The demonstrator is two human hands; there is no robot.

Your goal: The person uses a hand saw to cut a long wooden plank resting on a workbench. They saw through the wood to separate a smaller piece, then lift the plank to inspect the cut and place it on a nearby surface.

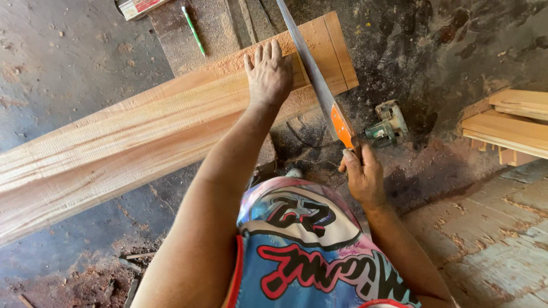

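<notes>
The pale wooden plank (pixel 142 137) looks raw and matt with sawdust on it, the saw (pixel 311 74) has a dull grey metal blade and a glossy orange plastic handle.

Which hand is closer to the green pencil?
Left. The left hand lies flat on the plank, just right of and below the green pencil. The right hand grips the saw handle much lower, far from it.

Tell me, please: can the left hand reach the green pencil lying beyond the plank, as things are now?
Probably yes. The left hand lies flat on the long plank, and the green pencil rests on the dusty board just beyond its far edge. Nothing stands between them; the handsaw in the right hand lies to the other side.
</notes>
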